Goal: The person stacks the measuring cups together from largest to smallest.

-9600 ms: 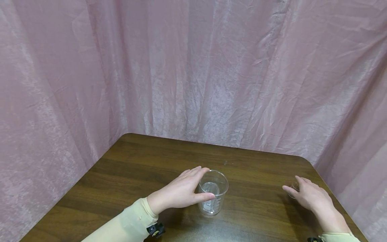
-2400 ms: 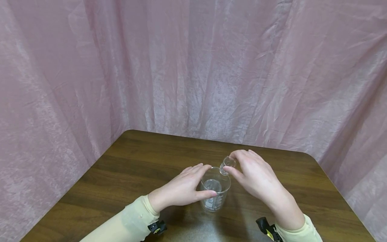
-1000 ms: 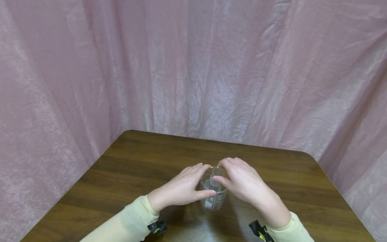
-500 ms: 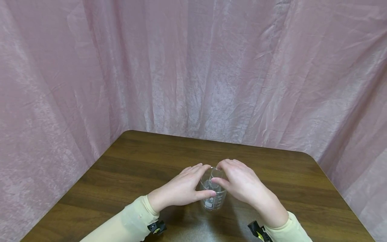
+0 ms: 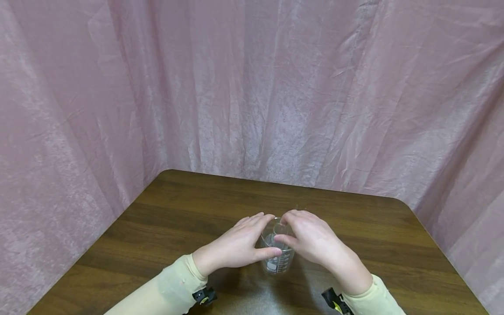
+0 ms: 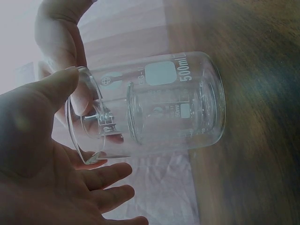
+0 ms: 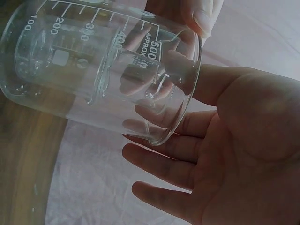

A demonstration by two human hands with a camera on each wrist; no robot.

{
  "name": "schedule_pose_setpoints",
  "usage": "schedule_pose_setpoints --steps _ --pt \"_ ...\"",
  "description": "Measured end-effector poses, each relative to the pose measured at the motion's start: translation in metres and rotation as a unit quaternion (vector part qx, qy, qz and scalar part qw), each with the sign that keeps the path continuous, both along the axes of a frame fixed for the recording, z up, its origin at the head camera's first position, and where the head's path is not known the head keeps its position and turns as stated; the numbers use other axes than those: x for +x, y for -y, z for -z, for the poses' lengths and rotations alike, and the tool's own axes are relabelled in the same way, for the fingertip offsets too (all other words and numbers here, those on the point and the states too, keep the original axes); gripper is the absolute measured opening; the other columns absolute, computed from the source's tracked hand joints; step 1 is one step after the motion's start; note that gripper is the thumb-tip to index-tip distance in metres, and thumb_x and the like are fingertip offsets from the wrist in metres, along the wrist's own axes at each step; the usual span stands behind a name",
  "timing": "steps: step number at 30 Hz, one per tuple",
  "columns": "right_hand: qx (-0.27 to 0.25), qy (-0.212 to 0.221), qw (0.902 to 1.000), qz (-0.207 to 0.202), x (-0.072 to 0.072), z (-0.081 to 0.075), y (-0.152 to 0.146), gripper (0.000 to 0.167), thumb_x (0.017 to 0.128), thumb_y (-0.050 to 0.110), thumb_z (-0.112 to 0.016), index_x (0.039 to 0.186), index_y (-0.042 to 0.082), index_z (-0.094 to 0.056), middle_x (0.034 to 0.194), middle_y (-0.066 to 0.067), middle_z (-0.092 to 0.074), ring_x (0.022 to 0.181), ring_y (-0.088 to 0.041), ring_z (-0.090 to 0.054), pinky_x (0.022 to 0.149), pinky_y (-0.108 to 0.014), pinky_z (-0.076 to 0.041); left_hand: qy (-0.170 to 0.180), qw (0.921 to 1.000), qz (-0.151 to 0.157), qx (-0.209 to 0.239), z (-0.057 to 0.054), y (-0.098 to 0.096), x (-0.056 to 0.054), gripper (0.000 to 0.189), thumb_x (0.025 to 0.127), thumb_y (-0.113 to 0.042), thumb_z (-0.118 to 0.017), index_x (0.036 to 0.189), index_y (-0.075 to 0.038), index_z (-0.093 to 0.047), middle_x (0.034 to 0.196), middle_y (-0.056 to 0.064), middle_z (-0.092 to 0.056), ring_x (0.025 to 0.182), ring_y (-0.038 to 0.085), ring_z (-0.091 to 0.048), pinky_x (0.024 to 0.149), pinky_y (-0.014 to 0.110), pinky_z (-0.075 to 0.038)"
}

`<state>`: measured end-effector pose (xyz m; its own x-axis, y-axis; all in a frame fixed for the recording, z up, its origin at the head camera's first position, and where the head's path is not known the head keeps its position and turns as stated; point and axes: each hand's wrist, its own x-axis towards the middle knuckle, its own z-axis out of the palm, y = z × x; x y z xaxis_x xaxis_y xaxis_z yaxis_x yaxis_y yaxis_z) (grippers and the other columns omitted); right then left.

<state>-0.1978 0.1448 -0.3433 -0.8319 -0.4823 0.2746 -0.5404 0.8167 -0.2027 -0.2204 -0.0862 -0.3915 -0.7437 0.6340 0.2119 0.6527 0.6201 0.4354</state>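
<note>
A clear 500 ml glass beaker [image 5: 278, 265] stands upright on the table, with my left hand [image 5: 238, 246] gripping its rim between thumb and fingers. Down inside it sits a medium beaker [image 6: 184, 111] with white markings. My right hand [image 5: 315, 239] reaches over the large rim from the right, thumb and fingertips dipping into the opening. Between them it pinches a small beaker [image 6: 108, 123], whose lower end is at the medium beaker's mouth. In the right wrist view the other right fingers [image 7: 159, 166] extend outside the large beaker's wall.
The brown wooden table [image 5: 189, 201] has rounded far corners. Pink velvety curtains [image 5: 252, 87] hang behind it and along both sides. Black wrist cameras, such as the left wrist camera [image 5: 204, 296], are strapped at each sleeve.
My right hand has brought the small beaker from the table's right side to the large beaker and lowered it inside, sinking slightly further lately. My left hand stays at the rim.
</note>
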Motion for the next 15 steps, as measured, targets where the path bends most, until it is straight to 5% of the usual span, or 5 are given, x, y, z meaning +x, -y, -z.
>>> schedule_pose_setpoints --steps 15 --pt "0.013 0.010 0.9998 -0.013 -0.0017 0.0008 0.0006 0.030 0.094 0.038 -0.090 0.108 0.016 -0.076 0.110 0.004 -0.073 0.100 -0.022 -0.072 0.085 -0.046 -0.061 -0.001 1.0000 0.005 0.007 -0.0010 0.0004 0.0008 0.085 0.104 -0.059 -0.072 0.164 -0.005 -0.046 0.166 0.017 -0.051 0.158 0.041 -0.040 0.130 0.058 -0.031"
